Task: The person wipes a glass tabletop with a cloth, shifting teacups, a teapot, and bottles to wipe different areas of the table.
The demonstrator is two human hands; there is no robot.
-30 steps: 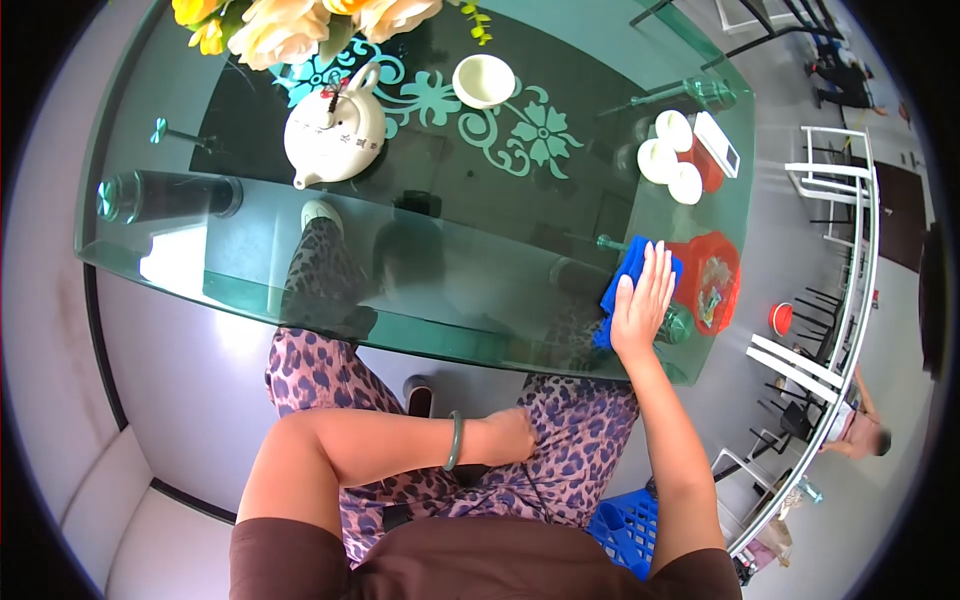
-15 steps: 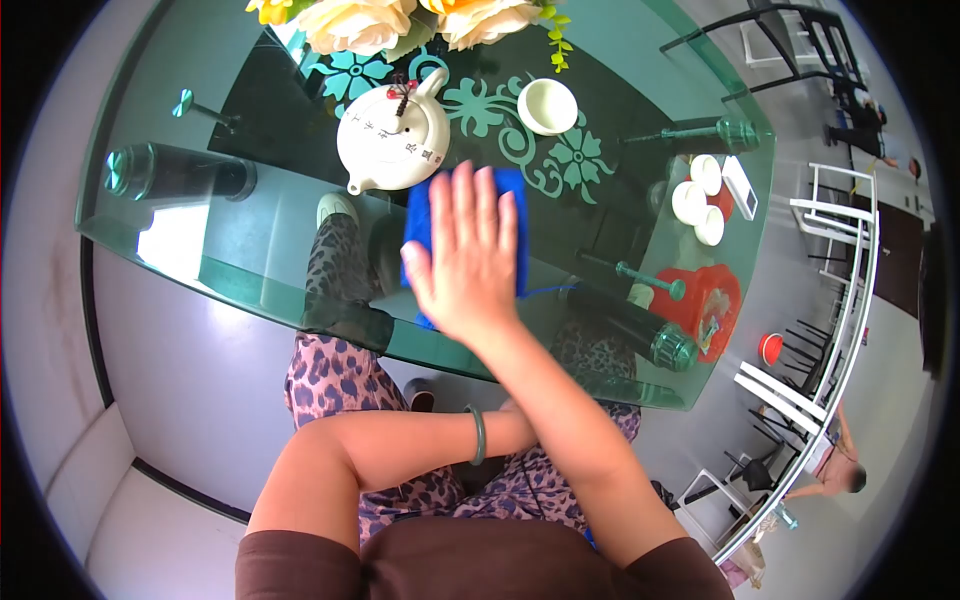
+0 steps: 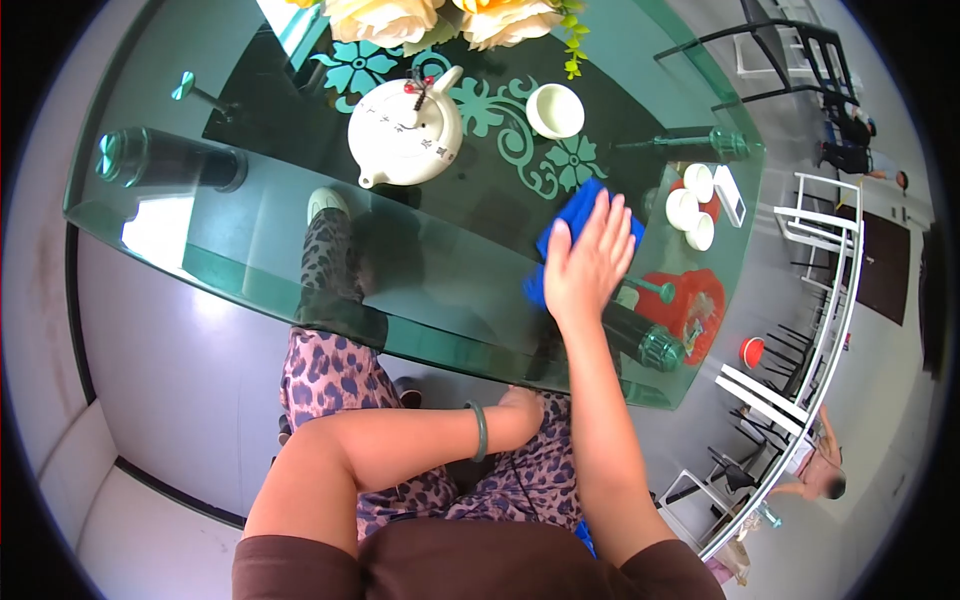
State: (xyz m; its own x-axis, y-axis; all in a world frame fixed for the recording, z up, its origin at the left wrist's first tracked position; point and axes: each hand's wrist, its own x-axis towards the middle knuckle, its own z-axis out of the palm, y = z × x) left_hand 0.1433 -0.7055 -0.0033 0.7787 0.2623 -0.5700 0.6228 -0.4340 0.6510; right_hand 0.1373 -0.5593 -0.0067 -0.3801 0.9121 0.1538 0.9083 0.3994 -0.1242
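Note:
My right hand (image 3: pixel 591 262) lies flat on a blue cloth (image 3: pixel 578 212), pressing it to the glass tabletop (image 3: pixel 440 260) with fingers stretched out. A fold of the cloth sticks out beside the thumb. My left hand (image 3: pixel 522 415) rests on my thigh below the table edge; a green bangle (image 3: pixel 478 432) circles its wrist, and its fingers are mostly hidden. Further up the table, left of my right hand, stands a white teapot (image 3: pixel 405 132) with dark writing and a cord with red beads. A white cup (image 3: pixel 555 111) sits above the cloth.
Artificial flowers (image 3: pixel 385 20) stand at the far side. Several small white cups (image 3: pixel 683 209) and a white device (image 3: pixel 730 196) are at the right, above a red bag (image 3: pixel 690 305) seen through or on the glass. White railing (image 3: pixel 848 290) and chairs lie beyond; other people are in the background.
My right hand has slid the blue cloth rightward across the glass, away from the teapot toward the red bag. My left hand stays on my lap. The view has shifted slightly.

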